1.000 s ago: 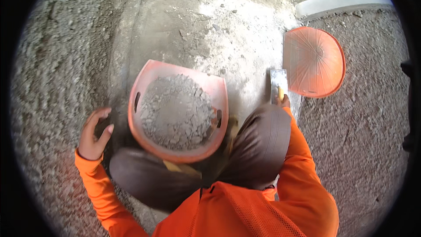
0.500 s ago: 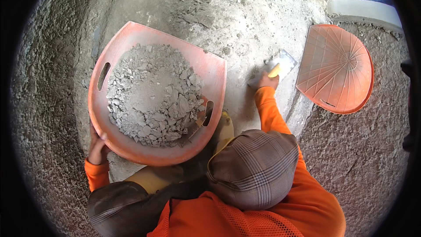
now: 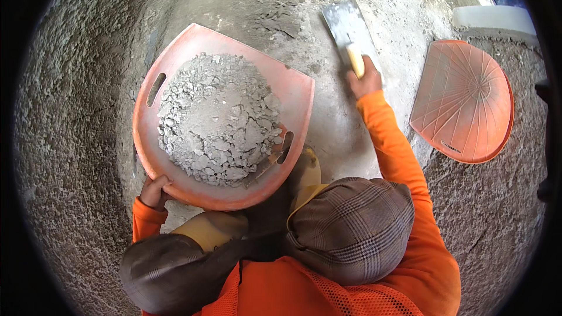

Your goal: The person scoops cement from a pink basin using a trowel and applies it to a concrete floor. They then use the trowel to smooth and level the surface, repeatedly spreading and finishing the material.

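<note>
A big orange scoop-shaped pan (image 3: pixel 300 95) in front of me carries a heap of grey rubble and dust (image 3: pixel 219 114). My left hand (image 3: pixel 154 192) grips its lower left rim, thumb on top and the other fingers partly hidden beneath. Off to the right of the pan, my right hand (image 3: pixel 366 78) is closed round the yellow handle of a rectangular trowel (image 3: pixel 349 26). The trowel's dusty metal blade points away from me, over the pale floor; whether it touches the surface I cannot tell.
A second orange pan (image 3: pixel 462 102) lies upside down at the right, its ribbed underside up. Crumbs of debris (image 3: pixel 281 14) are scattered on the far floor. A pale curved edge (image 3: pixel 494 19) stands at the far right. My boots (image 3: pixel 310 169) are close to the pan.
My right hand has swung the trowel away from me, its blade now pointing forward. The loaded pan sits slightly further right and up in view, and more of my left hand shows on its rim.
</note>
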`<act>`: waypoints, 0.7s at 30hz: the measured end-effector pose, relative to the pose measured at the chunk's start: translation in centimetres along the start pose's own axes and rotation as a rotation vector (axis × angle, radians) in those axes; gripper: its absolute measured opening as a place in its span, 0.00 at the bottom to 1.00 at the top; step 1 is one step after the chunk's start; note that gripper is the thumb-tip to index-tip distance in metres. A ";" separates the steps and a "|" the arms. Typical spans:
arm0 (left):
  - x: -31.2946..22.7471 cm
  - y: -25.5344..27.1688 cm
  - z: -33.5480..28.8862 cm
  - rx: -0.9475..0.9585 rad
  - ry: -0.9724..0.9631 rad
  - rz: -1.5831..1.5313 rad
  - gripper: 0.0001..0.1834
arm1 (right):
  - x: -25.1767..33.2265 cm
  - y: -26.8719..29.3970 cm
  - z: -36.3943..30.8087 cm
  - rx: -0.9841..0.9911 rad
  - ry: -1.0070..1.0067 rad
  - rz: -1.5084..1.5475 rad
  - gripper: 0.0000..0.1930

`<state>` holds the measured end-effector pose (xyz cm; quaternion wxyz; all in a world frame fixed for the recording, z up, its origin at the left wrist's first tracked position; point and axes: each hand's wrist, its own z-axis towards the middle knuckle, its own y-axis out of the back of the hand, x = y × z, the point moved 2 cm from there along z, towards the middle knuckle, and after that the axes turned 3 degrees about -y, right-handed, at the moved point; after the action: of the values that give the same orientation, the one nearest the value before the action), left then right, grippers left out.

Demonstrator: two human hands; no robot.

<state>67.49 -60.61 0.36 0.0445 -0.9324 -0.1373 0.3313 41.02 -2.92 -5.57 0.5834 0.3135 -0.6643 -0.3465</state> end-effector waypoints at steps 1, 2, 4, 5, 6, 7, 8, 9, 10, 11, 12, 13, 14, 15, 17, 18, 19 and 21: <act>0.2 0.0 -0.3 -0.009 -0.029 -0.002 0.27 | -0.9 0.9 -0.9 0.047 0.033 -0.123 0.20; 0.5 -0.1 -0.7 0.003 -0.065 -0.036 0.26 | -1.7 1.6 -2.0 0.120 0.068 -0.251 0.19; 0.9 0.4 -2.0 -0.057 -0.028 -0.001 0.26 | -2.5 2.2 -3.8 0.221 0.274 -0.248 0.18; 1.1 0.5 -2.4 -0.049 -0.039 -0.032 0.26 | -2.7 2.0 -4.3 0.246 0.304 -0.293 0.18; 1.4 0.8 -3.1 -0.113 -0.014 -0.010 0.26 | -2.5 1.7 -4.5 0.340 0.386 -0.301 0.16; 1.5 1.3 -4.0 -0.158 0.002 -0.020 0.26 | -2.1 1.0 -4.4 0.396 0.501 -0.291 0.17; 1.7 1.7 -4.7 -0.213 0.027 -0.041 0.26 | -1.4 0.0 -4.0 0.461 0.585 -0.312 0.17; 1.7 2.0 -4.8 -0.259 0.074 0.027 0.25 | -0.7 -0.6 -2.4 0.446 0.629 -0.264 0.18; 1.7 1.9 -4.8 -0.207 0.032 0.034 0.26 | 0.3 -1.4 -0.3 0.435 0.717 -0.190 0.19; 1.7 1.8 -4.7 -0.213 0.030 0.046 0.26 | 1.0 -1.8 1.4 0.409 0.671 -0.317 0.21; 1.7 1.6 -4.6 -0.217 0.029 0.058 0.26 | 1.9 -1.9 3.6 0.314 0.754 -0.311 0.20; 1.7 1.3 -4.6 -0.211 0.038 0.004 0.27 | 2.6 -2.3 6.0 0.258 0.596 -0.350 0.19; 1.7 0.7 -4.4 -0.186 0.021 0.016 0.27 | 3.1 -2.1 8.7 0.276 0.487 -0.366 0.18; 1.4 0.3 -4.5 -0.156 0.019 0.010 0.27 | 4.0 -2.0 10.5 0.298 0.482 -0.345 0.18; 1.4 -0.2 -5.1 -0.139 0.209 0.107 0.26 | 5.5 -1.9 11.3 0.333 0.505 -0.308 0.18; 1.4 -0.5 -5.2 -0.118 0.214 0.099 0.26 | 6.1 -1.9 10.5 0.345 0.538 -0.293 0.18; 1.7 -0.7 -5.3 -0.109 0.220 0.054 0.26 | 6.6 -1.8 9.4 0.344 0.589 -0.270 0.18; 2.6 -0.8 -5.1 -0.053 0.145 -0.109 0.28 | 6.7 -2.3 4.8 0.401 0.524 -0.184 0.21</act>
<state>72.49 -59.06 2.87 0.0475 -0.9459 -0.1930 0.2563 35.44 -9.26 -4.15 0.6272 0.5591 -0.5157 -0.1679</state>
